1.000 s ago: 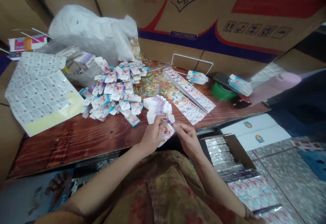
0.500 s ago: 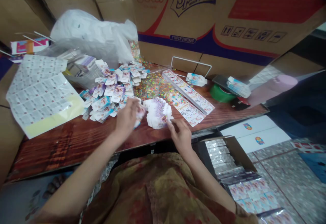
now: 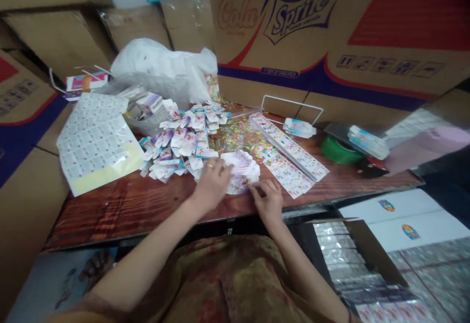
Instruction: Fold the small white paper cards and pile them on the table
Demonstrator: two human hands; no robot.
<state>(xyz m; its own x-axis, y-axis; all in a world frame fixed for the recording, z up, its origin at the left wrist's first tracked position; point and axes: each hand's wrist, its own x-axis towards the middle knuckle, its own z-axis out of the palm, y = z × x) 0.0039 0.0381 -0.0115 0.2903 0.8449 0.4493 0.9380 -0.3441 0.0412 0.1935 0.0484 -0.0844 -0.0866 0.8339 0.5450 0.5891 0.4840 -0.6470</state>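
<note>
A fanned stack of small flat white-and-purple cartons (image 3: pixel 245 166) lies on the red-brown wooden table, between my two hands. My left hand (image 3: pixel 212 185), a ring on one finger, is closed at the stack's left edge, its fingertips on a carton. At the lower right edge, my right hand (image 3: pixel 270 201) pinches a carton corner between thumb and fingers. Close beyond my left hand is a loose heap of folded small boxes (image 3: pixel 179 139), white with purple and blue print. How many cartons my fingers grip is hidden.
Colourful small pieces in a clear bag (image 3: pixel 235 134) lie behind the stack. Printed strips (image 3: pixel 290 147) and green tape (image 3: pixel 340 151) are to the right, a sticker sheet (image 3: pixel 103 151) to the left. A large cardboard box (image 3: pixel 264 83) stands behind; an open carton (image 3: pixel 378 249) is below right.
My left hand has moved from beside the heap onto the stack; the folded box it held is no longer in it. My right hand stays at the stack's edge. The view has shifted.
</note>
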